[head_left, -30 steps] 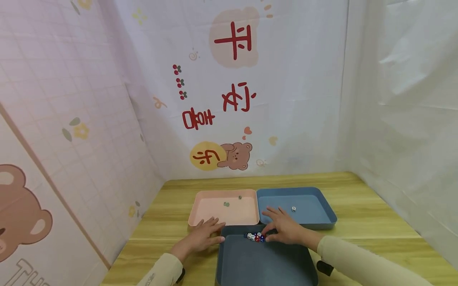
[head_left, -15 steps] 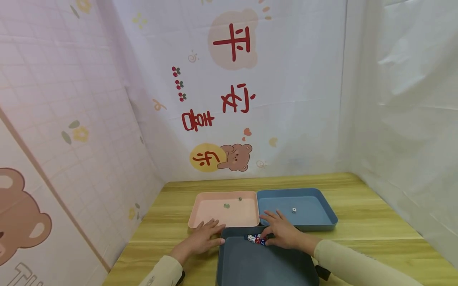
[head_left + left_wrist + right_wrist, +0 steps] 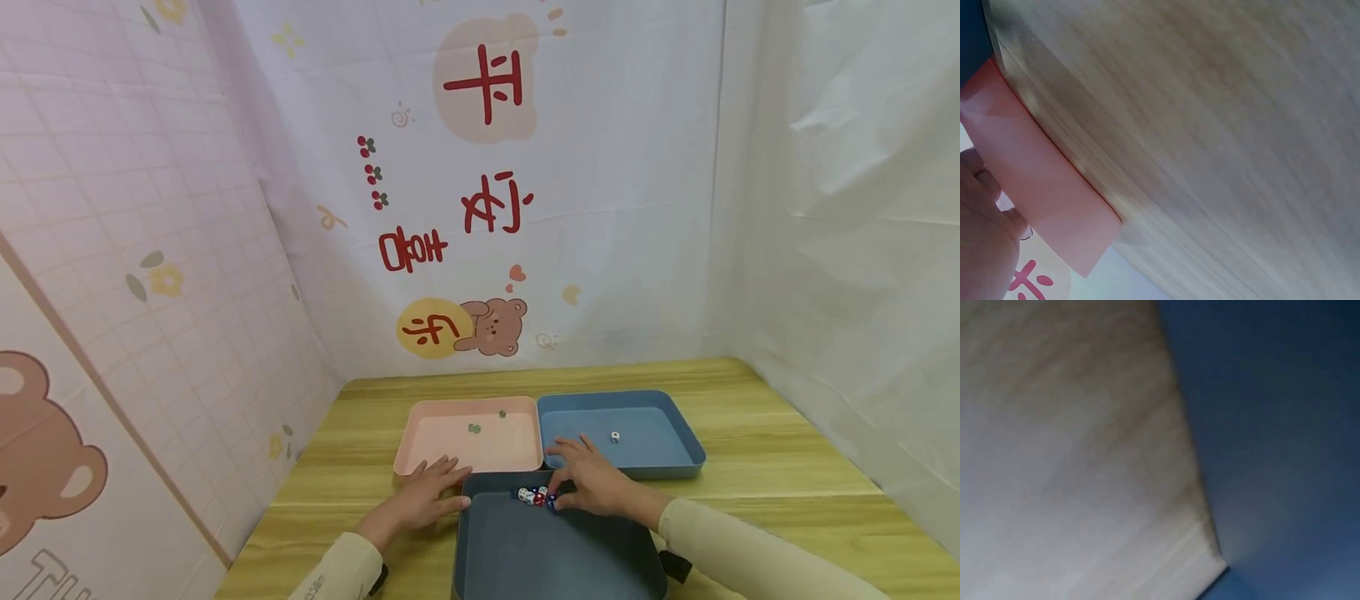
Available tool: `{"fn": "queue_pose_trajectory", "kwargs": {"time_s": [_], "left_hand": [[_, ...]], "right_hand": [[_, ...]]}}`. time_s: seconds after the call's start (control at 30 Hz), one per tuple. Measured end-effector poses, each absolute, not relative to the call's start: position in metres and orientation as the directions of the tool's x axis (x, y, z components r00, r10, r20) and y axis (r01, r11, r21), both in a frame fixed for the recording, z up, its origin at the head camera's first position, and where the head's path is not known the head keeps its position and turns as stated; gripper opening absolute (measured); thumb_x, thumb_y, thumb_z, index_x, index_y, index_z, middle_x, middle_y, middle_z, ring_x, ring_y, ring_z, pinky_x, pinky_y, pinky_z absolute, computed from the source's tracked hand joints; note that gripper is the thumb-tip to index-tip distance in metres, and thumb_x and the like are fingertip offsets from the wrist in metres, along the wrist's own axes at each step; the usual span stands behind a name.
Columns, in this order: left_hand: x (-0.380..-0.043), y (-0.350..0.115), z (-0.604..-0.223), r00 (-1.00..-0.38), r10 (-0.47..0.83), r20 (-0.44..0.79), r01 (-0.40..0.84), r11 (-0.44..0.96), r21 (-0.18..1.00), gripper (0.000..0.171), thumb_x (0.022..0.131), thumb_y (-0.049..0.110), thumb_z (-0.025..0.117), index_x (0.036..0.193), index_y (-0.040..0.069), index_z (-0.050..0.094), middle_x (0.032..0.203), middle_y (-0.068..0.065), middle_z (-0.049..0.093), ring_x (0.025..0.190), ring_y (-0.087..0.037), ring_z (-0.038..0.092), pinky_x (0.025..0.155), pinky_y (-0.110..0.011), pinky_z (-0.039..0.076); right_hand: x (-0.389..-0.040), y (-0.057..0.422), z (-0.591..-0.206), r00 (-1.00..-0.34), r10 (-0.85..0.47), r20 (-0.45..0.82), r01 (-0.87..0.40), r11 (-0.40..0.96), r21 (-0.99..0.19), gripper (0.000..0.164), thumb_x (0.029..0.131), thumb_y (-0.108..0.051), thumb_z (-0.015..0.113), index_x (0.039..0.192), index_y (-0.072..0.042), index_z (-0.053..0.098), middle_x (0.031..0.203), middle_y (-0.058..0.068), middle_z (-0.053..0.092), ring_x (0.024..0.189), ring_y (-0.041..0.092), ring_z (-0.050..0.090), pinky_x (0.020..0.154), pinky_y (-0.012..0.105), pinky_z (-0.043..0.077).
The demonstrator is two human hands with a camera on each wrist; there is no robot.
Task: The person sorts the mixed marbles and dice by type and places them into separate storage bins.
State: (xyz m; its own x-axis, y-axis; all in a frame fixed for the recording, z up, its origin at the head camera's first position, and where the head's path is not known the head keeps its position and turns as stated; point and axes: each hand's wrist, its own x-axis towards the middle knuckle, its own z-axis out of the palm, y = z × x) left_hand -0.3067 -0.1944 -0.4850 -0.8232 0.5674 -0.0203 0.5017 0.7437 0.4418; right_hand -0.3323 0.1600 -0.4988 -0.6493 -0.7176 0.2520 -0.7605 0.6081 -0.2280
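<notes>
In the head view a dark blue-grey tray (image 3: pixel 555 550) lies nearest the person. Against its back wall is a small pile of dice (image 3: pixel 531 496), white, red and blue. My right hand (image 3: pixel 592 485) reaches over that tray and pinches a blue die (image 3: pixel 552 502) between thumb and forefinger at the pile's right end. My left hand (image 3: pixel 423 498) rests with spread, fairly straight fingers at the front of the pink tray (image 3: pixel 442 454), its thumb on the dark tray's left rim. Fingers of this hand also show beside the pink tray in the left wrist view. No hand appears in the right wrist view.
The pink tray holds several small greenish dice (image 3: pixel 475 428). Right of it, a blue tray (image 3: pixel 675 442) has one white die (image 3: pixel 615 437) inside. All three trays stand close together on a wood-grain table (image 3: pixel 757 450), with a printed cloth (image 3: pixel 630 250) hanging behind.
The right hand's fingertips have dipped into the right end of the pile, and a blue die now sits between them. My left hand stays where it was.
</notes>
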Motion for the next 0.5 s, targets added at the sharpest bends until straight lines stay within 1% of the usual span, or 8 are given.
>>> {"fn": "queue_pose_trajectory", "kwargs": {"time_s": [0.1, 0.2, 0.33, 0.5], "left_hand": [[-0.306, -0.195, -0.484, -0.822, 0.568, -0.023, 0.498, 0.739, 0.453, 0.066, 0.099, 0.053, 0.051, 0.151, 0.013, 0.044, 0.157, -0.02, 0.033, 0.147, -0.04, 0.021, 0.116, -0.062, 0.006], [-0.306, -0.195, -0.483, -0.822, 0.569, -0.025, 0.496, 0.736, 0.46, 0.066, 0.099, 0.053, 0.051, 0.151, 0.012, 0.044, 0.157, -0.021, 0.032, 0.147, -0.041, 0.02, 0.116, -0.063, 0.005], [-0.305, -0.196, -0.483, -0.821, 0.57, -0.028, 0.495, 0.736, 0.463, 0.067, 0.099, 0.054, 0.05, 0.151, 0.012, 0.044, 0.157, -0.021, 0.031, 0.147, -0.04, 0.019, 0.116, -0.062, 0.005], [-0.304, -0.194, -0.482, -0.823, 0.568, -0.031, 0.492, 0.738, 0.462, 0.066, 0.099, 0.053, 0.05, 0.151, 0.013, 0.044, 0.157, -0.02, 0.031, 0.147, -0.04, 0.019, 0.116, -0.062, 0.005]], "right_hand": [[-0.334, 0.163, -0.492, -0.664, -0.687, 0.295, -0.748, 0.603, -0.278, 0.011, 0.081, -0.033, 0.082, 0.089, -0.032, 0.075, 0.14, 0.017, 0.053, 0.138, 0.045, 0.035, 0.107, 0.075, 0.014], [-0.337, 0.168, -0.483, -0.695, -0.637, 0.334, -0.719, 0.603, -0.346, 0.011, 0.08, -0.029, 0.083, 0.088, -0.03, 0.076, 0.139, 0.019, 0.053, 0.137, 0.047, 0.036, 0.106, 0.076, 0.013], [-0.346, 0.18, -0.471, -0.765, -0.531, 0.365, -0.644, 0.641, -0.417, 0.01, 0.08, -0.025, 0.084, 0.084, -0.029, 0.076, 0.138, 0.02, 0.054, 0.136, 0.048, 0.037, 0.106, 0.075, 0.014], [-0.361, 0.206, -0.458, -0.832, -0.383, 0.401, -0.545, 0.697, -0.467, 0.006, 0.082, -0.022, 0.082, 0.085, -0.023, 0.077, 0.136, 0.026, 0.053, 0.129, 0.051, 0.042, 0.103, 0.078, 0.014]]}}
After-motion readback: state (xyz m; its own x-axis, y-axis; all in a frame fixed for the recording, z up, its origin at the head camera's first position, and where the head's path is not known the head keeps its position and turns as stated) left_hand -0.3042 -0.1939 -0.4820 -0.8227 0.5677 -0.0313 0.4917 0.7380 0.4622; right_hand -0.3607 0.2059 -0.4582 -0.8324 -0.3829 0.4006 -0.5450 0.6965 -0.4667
